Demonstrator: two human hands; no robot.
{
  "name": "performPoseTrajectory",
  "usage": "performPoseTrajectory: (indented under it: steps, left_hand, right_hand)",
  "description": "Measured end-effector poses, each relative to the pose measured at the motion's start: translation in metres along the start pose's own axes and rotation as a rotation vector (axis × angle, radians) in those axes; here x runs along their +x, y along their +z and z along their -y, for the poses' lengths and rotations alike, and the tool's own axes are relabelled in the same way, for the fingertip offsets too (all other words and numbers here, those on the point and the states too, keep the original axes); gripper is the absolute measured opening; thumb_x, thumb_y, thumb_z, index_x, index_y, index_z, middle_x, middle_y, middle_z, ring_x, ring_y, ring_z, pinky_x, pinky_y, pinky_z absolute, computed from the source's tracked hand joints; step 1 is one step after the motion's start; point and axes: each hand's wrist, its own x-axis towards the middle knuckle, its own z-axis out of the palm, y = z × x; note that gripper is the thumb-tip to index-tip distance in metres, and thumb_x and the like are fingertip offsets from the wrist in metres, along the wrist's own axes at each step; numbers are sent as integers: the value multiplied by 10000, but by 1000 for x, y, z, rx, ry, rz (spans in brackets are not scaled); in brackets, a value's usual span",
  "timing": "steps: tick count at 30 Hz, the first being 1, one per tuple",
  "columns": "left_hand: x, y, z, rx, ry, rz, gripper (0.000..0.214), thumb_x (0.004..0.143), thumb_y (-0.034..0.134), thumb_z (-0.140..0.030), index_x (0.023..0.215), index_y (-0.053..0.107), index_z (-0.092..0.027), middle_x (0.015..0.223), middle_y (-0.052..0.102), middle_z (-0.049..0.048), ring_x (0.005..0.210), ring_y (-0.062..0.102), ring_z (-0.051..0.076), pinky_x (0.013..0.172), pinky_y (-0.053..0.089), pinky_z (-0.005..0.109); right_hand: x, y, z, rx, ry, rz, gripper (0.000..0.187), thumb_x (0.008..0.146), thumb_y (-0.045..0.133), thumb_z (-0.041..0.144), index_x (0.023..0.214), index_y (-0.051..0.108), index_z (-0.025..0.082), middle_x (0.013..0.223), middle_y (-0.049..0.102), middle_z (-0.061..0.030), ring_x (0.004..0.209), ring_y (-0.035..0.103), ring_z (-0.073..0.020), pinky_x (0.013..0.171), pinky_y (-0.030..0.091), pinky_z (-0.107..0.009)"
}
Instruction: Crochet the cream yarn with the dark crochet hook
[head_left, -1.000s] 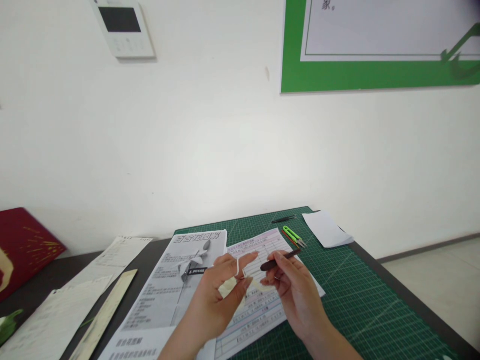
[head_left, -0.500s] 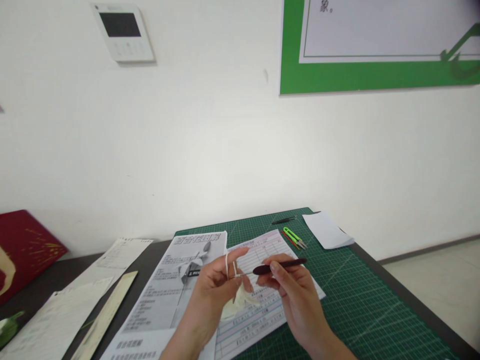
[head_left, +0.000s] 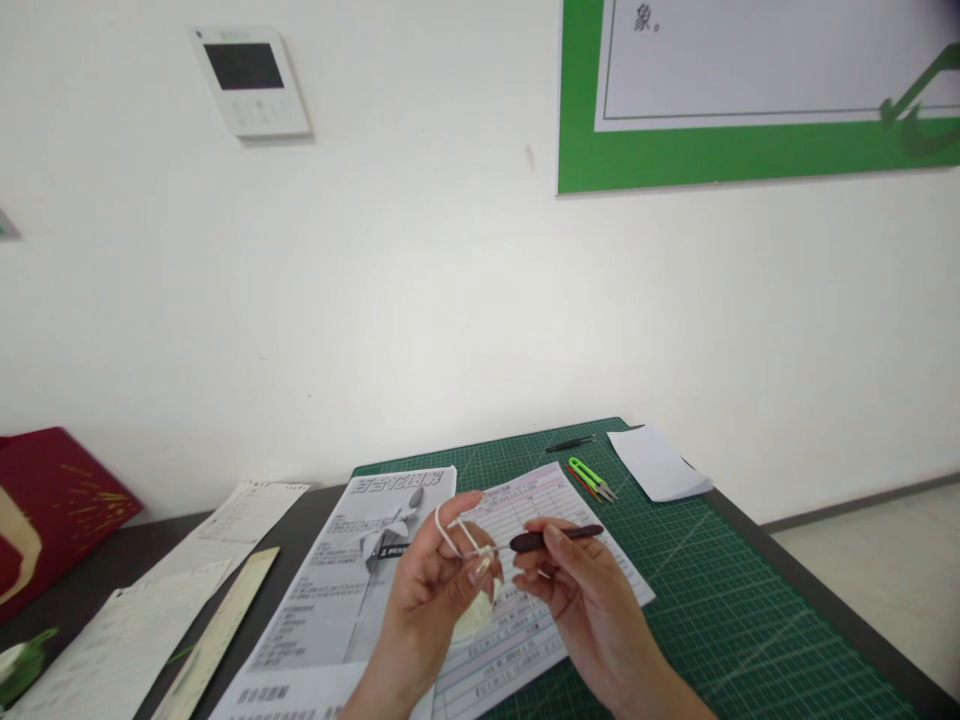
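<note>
My left hand [head_left: 435, 585] is raised over the printed sheets with white yarn [head_left: 448, 528] looped over its index finger, and it pinches a small cream crocheted piece [head_left: 478, 615] between thumb and fingers. My right hand [head_left: 574, 590] holds a dark crochet hook [head_left: 555, 538] level, its thin metal tip pointing left into the yarn by my left fingertips. Both hands hover just above a black-and-white instruction sheet [head_left: 352, 580] and a lined form [head_left: 525, 600].
A green cutting mat [head_left: 712, 590] covers the right of the dark table. Green thread snips [head_left: 589, 475], a thin dark tool [head_left: 568, 443] and a white paper [head_left: 656, 462] lie at its far end. Papers, a wooden ruler [head_left: 217, 630] and a red bag [head_left: 45, 510] lie left.
My left index finger curled down and the yarn loop shifted left. The hook stayed level while its tip drew in toward my left fingertips. The view tilted slightly down.
</note>
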Motion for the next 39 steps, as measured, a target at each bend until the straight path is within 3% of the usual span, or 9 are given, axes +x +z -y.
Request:
performPoseTrajectory:
  steps: [6,10,13,17,19,21,26,31,39]
  left_hand:
    - [-3,6,2,141,101,-97,359,771,645,-220,1116,591,-301,727,594,-21,626,546,107,615,436,234]
    - [-4,10,6,153,112,-191,407,764,650,-229,1156,568,-304,739,575,-27,652,569,118,636,451,251]
    - [-6,14,10,116,120,-181,444,796,613,-223,1216,516,-327,659,542,-51,637,557,116,663,442,259]
    - [-9,21,9,21,90,-192,440,790,623,-209,1198,531,-346,667,552,-53,643,542,98,688,425,241]
    - [-10,23,4,-113,19,-209,471,779,631,-194,1210,523,-348,676,566,-48,647,536,93,702,425,237]
    - [-10,24,-4,-302,-85,-200,531,758,637,-165,1240,503,-344,648,560,-50,623,527,91,690,429,236]
    - [-8,23,-16,-604,-278,-132,633,682,634,-80,1270,507,-278,573,521,-45,575,501,86,621,426,198]
    - [-7,19,-16,-616,-289,-91,634,650,638,-72,1244,544,-271,556,524,-38,546,477,90,636,429,222]
    - [-8,14,-21,-590,-291,-92,613,643,618,-36,1220,565,-237,573,519,-26,536,440,85,599,394,226]
  right_hand:
    - [-4,-1,-1,-145,-171,-42,146,735,724,259,833,726,151,683,758,-66,601,689,-130,626,557,-217]
    - [-11,1,-5,-395,-393,-98,123,743,703,277,836,738,205,785,765,-66,685,701,-194,659,560,-296]
    - [-17,5,-5,-558,-567,-113,105,756,676,254,828,749,233,777,757,-72,721,689,-230,665,550,-335]
    - [-22,6,-6,-747,-785,42,298,747,626,85,936,739,284,841,761,-76,725,681,-249,658,538,-373]
    - [-23,4,-7,-854,-907,154,438,709,621,7,1016,710,306,916,757,-82,783,680,-272,690,532,-408]
    - [-25,3,-8,-866,-976,164,471,715,624,12,1053,684,334,972,746,-80,839,675,-288,726,519,-438]
    - [-23,4,-4,-772,-834,223,383,758,629,83,1012,699,362,941,753,-72,792,674,-282,689,514,-437]
    - [-21,9,-5,-549,-721,128,135,772,666,240,860,761,279,795,752,-88,694,658,-253,628,506,-382]
    - [-21,2,-7,-384,-513,107,95,750,702,260,828,755,248,765,732,-43,728,660,-194,694,519,-311]
